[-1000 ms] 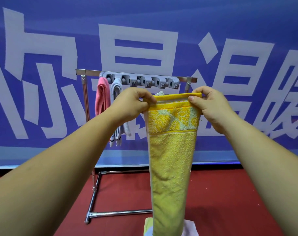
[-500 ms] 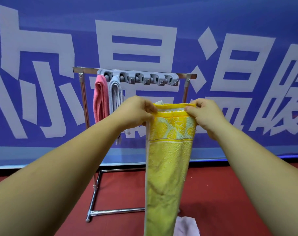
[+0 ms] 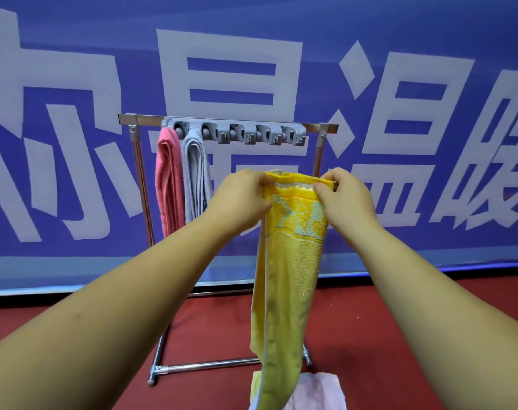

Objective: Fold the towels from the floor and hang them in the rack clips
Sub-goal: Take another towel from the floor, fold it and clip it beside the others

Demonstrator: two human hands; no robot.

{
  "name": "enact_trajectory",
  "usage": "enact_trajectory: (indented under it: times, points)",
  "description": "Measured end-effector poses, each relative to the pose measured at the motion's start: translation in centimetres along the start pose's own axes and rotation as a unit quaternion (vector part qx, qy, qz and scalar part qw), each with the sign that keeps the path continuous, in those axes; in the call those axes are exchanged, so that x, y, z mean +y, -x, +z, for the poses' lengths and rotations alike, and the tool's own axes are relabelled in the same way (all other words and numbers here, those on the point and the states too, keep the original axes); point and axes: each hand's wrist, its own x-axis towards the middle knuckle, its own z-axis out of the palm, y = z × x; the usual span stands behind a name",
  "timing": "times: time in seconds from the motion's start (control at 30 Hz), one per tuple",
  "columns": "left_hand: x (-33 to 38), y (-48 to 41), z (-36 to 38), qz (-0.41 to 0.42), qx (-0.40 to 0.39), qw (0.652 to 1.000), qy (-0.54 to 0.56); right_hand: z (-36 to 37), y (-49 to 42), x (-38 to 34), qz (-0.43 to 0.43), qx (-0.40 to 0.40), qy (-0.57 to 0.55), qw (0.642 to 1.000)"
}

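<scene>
Together, left fingers [image 3: 259, 184] and right fingers [image 3: 325, 189] pinch the long, nubby yellow towel [image 3: 293, 261].

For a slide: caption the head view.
Left hand and right hand pinch folded yellow terry towel before chrome clip rack.

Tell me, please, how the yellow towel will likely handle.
Probably floppy: the yellow towel hangs limp below the left hand and right hand. Likely light, as a two-handed pinch alone carries it. Its terry pile should resist slipping.

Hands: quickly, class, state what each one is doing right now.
Left hand: pinches the top edge of the yellow towel.
Right hand: pinches that same edge.
</scene>
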Motion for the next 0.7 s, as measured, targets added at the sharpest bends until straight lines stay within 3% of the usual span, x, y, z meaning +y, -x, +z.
enact_trajectory:
  times: [0.33, 0.47, 0.7]
  points:
    - [-1.4, 0.4, -0.3, 0.144, 0.097, 0.983, 0.052, -2.7, -0.3, -1.1, -0.077, 0.073, -0.052, 0.993]
    - [-1.3, 0.6, 0.4, 0.136, 0.093, 0.986, 0.034, -2.4, 0.0, -0.4, -0.058, 0.026, -0.028, 0.998]
    - [-0.4, 0.8, 1.2, 0.094, 0.061, 0.993, 0.02, -1.9, 0.7, 0.0, -0.028, 0.043, -0.015, 0.999]
